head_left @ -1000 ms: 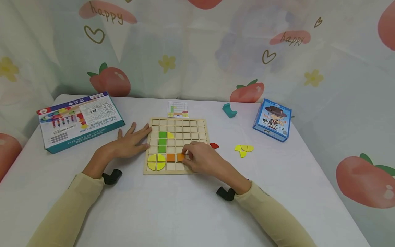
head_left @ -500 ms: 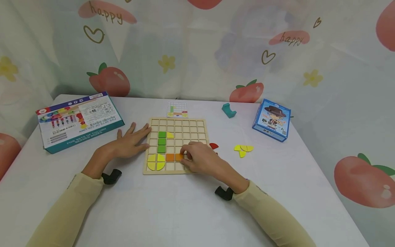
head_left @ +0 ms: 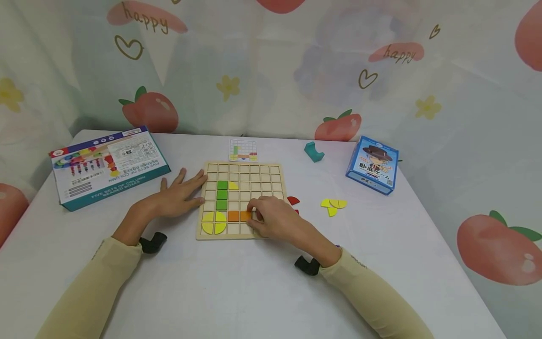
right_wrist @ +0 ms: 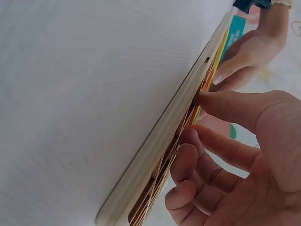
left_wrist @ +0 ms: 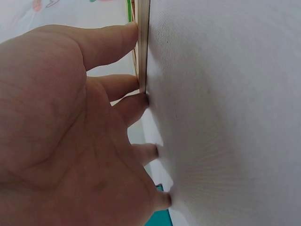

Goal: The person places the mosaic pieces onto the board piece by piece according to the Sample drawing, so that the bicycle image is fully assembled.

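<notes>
A wooden grid board [head_left: 268, 169] lies on the white table. My right hand [head_left: 277, 217] is over its lower right, thumb and index finger pinching the right side of an orange square tile [head_left: 244, 216]. That tile lines up beside another orange square [head_left: 233, 216]. Left of these, yellow quarter pieces [head_left: 214, 222] form a circle. Above stand green squares [head_left: 222, 194] in a column, with one yellow quarter piece [head_left: 233, 186] at the top right. My left hand [head_left: 175, 195] is spread flat-fingered, its fingertips [left_wrist: 129, 33] against the board's left edge.
Behind the board lies a pattern card [head_left: 243, 150]. Red pieces [head_left: 293, 200] sit at the board's right, partly hidden by my hand, and several yellow pieces [head_left: 334, 204] farther right. Also there: a teal piece [head_left: 314, 152], a blue box [head_left: 374, 165] and a large white-and-teal box [head_left: 111, 167].
My right hand has moved the orange square slightly left, against the other orange square in the row, and then stayed there. The left hand has kept its place at the board's edge.
</notes>
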Demonstrator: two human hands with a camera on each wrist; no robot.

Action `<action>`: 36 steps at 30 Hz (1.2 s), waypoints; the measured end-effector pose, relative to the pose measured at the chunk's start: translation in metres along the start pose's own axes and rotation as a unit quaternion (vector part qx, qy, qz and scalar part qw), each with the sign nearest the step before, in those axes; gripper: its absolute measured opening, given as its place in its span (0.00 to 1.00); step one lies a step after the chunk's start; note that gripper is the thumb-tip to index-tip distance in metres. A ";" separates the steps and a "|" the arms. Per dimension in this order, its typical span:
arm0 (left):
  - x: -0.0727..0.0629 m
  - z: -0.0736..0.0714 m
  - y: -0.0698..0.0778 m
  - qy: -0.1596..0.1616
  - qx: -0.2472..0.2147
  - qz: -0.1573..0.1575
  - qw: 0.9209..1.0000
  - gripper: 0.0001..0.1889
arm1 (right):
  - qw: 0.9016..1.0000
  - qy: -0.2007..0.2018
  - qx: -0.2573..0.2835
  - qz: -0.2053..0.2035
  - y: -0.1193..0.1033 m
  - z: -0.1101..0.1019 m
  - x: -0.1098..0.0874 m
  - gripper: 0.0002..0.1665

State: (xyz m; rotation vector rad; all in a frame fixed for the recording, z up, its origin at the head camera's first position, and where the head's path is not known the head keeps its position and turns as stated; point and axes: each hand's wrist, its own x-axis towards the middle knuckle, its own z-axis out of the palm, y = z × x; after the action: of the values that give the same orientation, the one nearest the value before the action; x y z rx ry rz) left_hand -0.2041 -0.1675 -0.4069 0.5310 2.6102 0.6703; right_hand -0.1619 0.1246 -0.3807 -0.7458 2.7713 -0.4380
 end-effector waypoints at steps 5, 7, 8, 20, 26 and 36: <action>0.000 0.000 0.000 -0.001 -0.004 -0.003 1.000 0.39 | 1.000 0.002 0.007 0.002 0.002 -0.002 -0.001 0.17; 0.000 0.000 0.001 -0.001 -0.004 -0.004 1.000 0.39 | 1.000 0.004 0.013 0.006 0.003 -0.003 -0.003 0.16; 0.000 0.000 0.001 0.000 -0.004 -0.004 1.000 0.39 | 1.000 0.006 0.017 0.008 0.004 -0.005 -0.004 0.16; 0.000 0.000 0.000 0.000 -0.001 -0.002 1.000 0.39 | 0.998 0.035 0.053 -0.004 0.033 -0.029 -0.042 0.17; 0.001 0.001 0.000 -0.003 -0.001 -0.006 1.000 0.40 | 0.998 0.045 0.045 -0.011 0.054 -0.038 -0.069 0.15; 0.001 0.001 0.000 -0.002 -0.001 -0.005 1.000 0.40 | 0.999 0.002 0.023 0.033 0.080 -0.045 -0.111 0.15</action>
State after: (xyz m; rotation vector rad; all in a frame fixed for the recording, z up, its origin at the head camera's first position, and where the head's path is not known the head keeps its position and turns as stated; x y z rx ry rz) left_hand -0.2042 -0.1670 -0.4082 0.5180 2.6067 0.6686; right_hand -0.1175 0.2579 -0.3501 -0.6424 2.7712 -0.4884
